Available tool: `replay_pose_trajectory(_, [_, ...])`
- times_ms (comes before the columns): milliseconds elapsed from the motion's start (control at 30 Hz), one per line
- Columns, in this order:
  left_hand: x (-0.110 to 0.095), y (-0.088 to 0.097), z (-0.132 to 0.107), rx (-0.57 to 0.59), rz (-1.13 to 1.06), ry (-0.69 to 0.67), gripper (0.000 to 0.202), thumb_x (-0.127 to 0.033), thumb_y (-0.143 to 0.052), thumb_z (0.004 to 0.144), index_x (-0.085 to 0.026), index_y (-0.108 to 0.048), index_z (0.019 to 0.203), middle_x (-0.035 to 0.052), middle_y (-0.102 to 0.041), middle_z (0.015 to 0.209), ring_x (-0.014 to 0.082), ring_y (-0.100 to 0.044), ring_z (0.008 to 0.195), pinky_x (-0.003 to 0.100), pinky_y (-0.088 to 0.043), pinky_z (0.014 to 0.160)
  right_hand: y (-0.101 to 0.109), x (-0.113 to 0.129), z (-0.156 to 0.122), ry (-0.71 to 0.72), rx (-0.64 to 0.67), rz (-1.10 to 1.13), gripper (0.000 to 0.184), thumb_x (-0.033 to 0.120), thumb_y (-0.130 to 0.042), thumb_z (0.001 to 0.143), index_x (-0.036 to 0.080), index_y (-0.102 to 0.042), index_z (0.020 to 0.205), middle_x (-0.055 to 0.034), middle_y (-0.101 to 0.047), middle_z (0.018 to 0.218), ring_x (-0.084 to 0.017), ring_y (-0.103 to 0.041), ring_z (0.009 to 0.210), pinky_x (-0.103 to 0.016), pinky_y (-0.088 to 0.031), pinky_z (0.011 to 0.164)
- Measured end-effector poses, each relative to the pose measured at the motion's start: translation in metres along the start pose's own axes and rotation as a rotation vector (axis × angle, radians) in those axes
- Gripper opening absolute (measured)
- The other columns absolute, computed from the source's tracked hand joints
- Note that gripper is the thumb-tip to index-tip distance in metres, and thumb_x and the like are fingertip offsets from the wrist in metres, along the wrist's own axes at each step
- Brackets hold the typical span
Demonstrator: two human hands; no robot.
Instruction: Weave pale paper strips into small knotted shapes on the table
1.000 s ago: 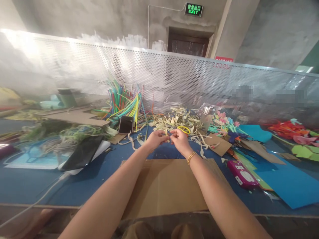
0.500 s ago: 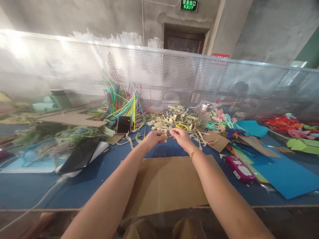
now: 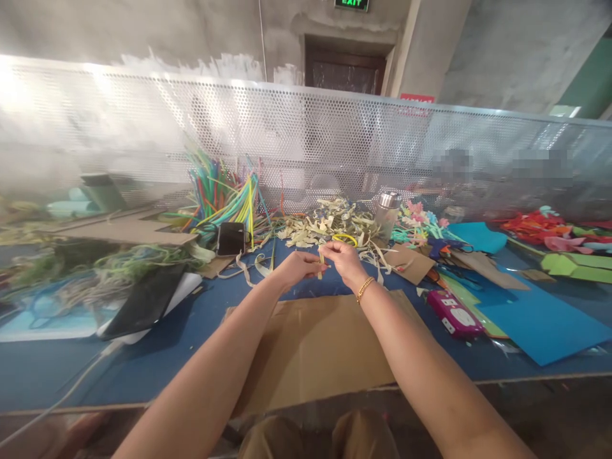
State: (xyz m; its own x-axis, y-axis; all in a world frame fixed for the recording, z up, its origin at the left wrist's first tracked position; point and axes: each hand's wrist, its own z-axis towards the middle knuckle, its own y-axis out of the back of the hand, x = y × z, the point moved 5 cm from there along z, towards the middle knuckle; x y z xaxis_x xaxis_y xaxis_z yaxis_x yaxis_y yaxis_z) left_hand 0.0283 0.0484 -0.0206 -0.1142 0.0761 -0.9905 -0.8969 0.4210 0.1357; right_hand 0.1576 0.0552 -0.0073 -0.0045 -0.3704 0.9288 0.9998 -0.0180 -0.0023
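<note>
Between my two hands stands a small pale yellow strip [image 3: 322,259], roughly upright. My left hand [image 3: 300,268] pinches its lower part with closed fingers. At its upper end my right hand [image 3: 342,257] pinches it, thumb and fingers together; a gold bracelet circles that wrist. Just beyond the hands lies a heap of pale, curled strips [image 3: 329,223], with a yellow ring [image 3: 345,240] at its near side. A flat brown cardboard sheet [image 3: 325,347] lies below my forearms at the table's front edge.
A black phone [image 3: 231,238] and colourful pipe-cleaner-like stems [image 3: 215,191] stand left of the heap. Right are a clear bottle [image 3: 386,217], a purple box-like object [image 3: 454,313] and blue sheets [image 3: 540,319]. A dark tablet-like slab [image 3: 143,303] lies left. A perforated metal screen [image 3: 282,127] borders the back.
My right hand has risen slightly relative to my left, and the pale strip now shows upright between them. The whole view has shifted a little.
</note>
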Motion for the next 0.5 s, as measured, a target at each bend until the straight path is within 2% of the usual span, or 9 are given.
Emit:
replay_pose_trajectory(133, [0.001, 0.001, 0.000, -0.048, -0.074, 0.003, 0.028, -0.033, -0.081, 0.054, -0.014, -0.071, 0.072, 0.0028, -0.065, 0.066, 0.0095, -0.051, 0.057, 0.022, -0.038, 0.055, 0.001, 0.000, 0.001, 0.004, -0.013, -0.024, 0.027, 0.044, -0.066, 0.070, 0.017, -0.067, 0.073, -0.0030, -0.067, 0.076, -0.016, -0.059, 0.072, -0.029, -0.045, 0.070])
replay_pose_trajectory(200, [0.001, 0.007, 0.000, -0.105, -0.129, -0.010, 0.031, -0.032, -0.082, 0.052, -0.014, -0.071, 0.074, 0.0026, -0.064, 0.066, 0.0084, -0.049, 0.055, 0.022, -0.037, 0.054, 0.004, -0.003, 0.003, -0.033, -0.030, -0.065, 0.028, 0.044, -0.059, 0.077, 0.018, -0.067, 0.082, -0.0044, -0.069, 0.084, -0.017, -0.061, 0.075, -0.028, -0.046, 0.069])
replay_pose_trajectory(267, [0.001, 0.015, 0.001, -0.170, -0.172, -0.035, 0.036, -0.032, -0.083, 0.050, -0.013, -0.071, 0.078, 0.0021, -0.063, 0.066, 0.0080, -0.048, 0.053, 0.022, -0.037, 0.053, 0.006, -0.007, 0.004, -0.063, -0.022, -0.163, 0.025, 0.040, -0.055, 0.080, 0.019, -0.067, 0.084, -0.0051, -0.069, 0.085, -0.017, -0.063, 0.076, -0.028, -0.046, 0.068])
replay_pose_trajectory(400, [0.000, 0.030, 0.002, -0.264, -0.269, -0.084, 0.040, -0.032, -0.084, 0.048, -0.014, -0.069, 0.081, 0.0015, -0.064, 0.069, 0.0104, -0.055, 0.059, 0.024, -0.042, 0.059, -0.006, -0.011, 0.000, -0.021, 0.167, -0.381, 0.018, 0.030, -0.056, 0.079, 0.018, -0.066, 0.070, -0.0036, -0.068, 0.071, -0.016, -0.061, 0.067, -0.026, -0.044, 0.062])
replay_pose_trajectory(500, [0.001, 0.032, 0.003, -0.251, -0.300, -0.084, 0.035, -0.031, -0.084, 0.049, -0.015, -0.068, 0.075, 0.0005, -0.062, 0.066, 0.0115, -0.057, 0.063, 0.025, -0.045, 0.064, -0.014, -0.006, -0.006, 0.056, 0.213, -0.474, 0.025, 0.037, -0.057, 0.080, 0.018, -0.064, 0.066, -0.0021, -0.066, 0.065, -0.014, -0.057, 0.061, -0.025, -0.041, 0.059])
